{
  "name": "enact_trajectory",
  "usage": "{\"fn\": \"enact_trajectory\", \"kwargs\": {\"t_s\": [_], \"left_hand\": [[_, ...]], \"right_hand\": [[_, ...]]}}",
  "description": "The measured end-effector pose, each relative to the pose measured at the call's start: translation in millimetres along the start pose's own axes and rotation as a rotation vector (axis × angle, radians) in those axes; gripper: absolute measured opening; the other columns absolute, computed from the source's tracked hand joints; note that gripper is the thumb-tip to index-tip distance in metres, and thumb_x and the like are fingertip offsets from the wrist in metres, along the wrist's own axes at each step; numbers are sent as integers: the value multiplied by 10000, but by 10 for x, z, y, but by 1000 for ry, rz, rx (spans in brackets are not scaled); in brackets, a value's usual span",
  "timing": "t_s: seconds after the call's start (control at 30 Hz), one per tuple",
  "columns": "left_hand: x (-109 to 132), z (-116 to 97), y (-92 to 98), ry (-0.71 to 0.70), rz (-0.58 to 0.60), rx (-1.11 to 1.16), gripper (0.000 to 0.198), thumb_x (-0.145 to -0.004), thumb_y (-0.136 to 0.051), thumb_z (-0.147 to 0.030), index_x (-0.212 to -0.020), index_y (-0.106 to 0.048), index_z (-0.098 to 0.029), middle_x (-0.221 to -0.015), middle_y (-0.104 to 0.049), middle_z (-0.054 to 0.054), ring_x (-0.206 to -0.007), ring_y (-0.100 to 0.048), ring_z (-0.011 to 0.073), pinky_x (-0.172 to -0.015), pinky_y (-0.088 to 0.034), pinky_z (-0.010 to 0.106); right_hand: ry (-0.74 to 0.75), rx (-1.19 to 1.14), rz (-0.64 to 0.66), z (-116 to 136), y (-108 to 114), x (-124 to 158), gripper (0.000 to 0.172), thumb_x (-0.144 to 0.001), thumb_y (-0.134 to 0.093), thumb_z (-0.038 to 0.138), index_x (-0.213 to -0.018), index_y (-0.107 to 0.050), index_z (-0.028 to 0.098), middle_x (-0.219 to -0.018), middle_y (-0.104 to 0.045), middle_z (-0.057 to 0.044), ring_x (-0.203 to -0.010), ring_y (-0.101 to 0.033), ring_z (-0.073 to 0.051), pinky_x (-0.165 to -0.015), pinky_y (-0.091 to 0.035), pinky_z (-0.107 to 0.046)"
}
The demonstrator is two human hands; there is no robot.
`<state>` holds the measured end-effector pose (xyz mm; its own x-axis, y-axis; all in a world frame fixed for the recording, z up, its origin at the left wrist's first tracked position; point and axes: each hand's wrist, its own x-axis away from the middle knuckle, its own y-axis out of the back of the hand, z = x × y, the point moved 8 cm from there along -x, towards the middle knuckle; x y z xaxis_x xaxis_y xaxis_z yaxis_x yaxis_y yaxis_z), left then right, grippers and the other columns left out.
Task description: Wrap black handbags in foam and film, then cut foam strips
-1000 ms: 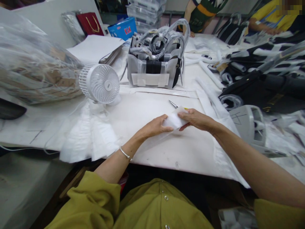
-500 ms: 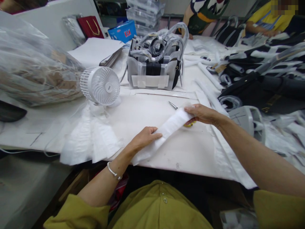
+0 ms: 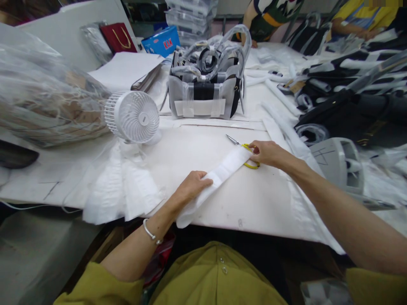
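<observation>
A long strip of soft white wrapping material lies slantwise over the table's front part, its lower end at the edge. My left hand is closed on its middle, thumb on top. At the strip's far end, my right hand has its fingers pinched together on the tip. Beneath that end lie scissors with yellow handles, blades pointing away to the left; strip and right hand hide part of the handles. More white strips hang over the table edge to my left.
A white fan stands left of centre, beside a large clear plastic bag. Behind the work area is a wrapped black-and-grey handbag. Black bags and a grey-white device are at right. Two people work across the table.
My right hand has shifted slightly on the strip's far end, and its fingers are bunched closer. More of the yellow scissor handles shows. My left hand has barely moved.
</observation>
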<state>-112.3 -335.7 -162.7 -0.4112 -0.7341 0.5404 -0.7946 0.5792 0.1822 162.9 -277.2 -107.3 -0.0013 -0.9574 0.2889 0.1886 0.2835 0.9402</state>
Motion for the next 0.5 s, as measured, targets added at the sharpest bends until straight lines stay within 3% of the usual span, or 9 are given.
{"fn": "enact_trajectory", "kwargs": {"t_s": [0.13,0.23,0.37,0.5], "left_hand": [[42,11,47,52,-16,-19,257,-720,-580,-328,-858,-696,-145,-658,-634,20,-533,-531,128,-456,-322,224],[67,35,65,57,-23,14,250,-712,-592,-327,-846,-697,-144,-642,-626,16,-526,-520,123,-459,-315,225],[99,85,83,51,-35,90,255,-705,-605,-331,-841,-691,-133,-626,-614,12,-516,-503,116,-469,-322,227],[161,84,98,47,-35,154,272,-703,-605,-338,-847,-684,-122,-635,-622,22,-507,-503,114,-474,-339,232]], "right_hand": [[76,230,8,385,-100,60,471,-816,-617,254,-1254,-506,120,-1043,-657,-178,-882,-654,-290,-698,-451,-317],[29,276,-9,460,-100,79,548,-872,-571,289,-1358,-408,97,-1046,-640,-218,-878,-655,-325,-676,-446,-339],[-106,181,17,168,146,93,660,-822,-634,252,-1422,-385,131,-1017,-670,-186,-909,-641,-333,-680,-435,-350],[-166,24,2,-175,505,402,575,-810,-680,371,-1338,-520,209,-816,-662,-91,-694,-611,-250,-621,-428,-347]]}}
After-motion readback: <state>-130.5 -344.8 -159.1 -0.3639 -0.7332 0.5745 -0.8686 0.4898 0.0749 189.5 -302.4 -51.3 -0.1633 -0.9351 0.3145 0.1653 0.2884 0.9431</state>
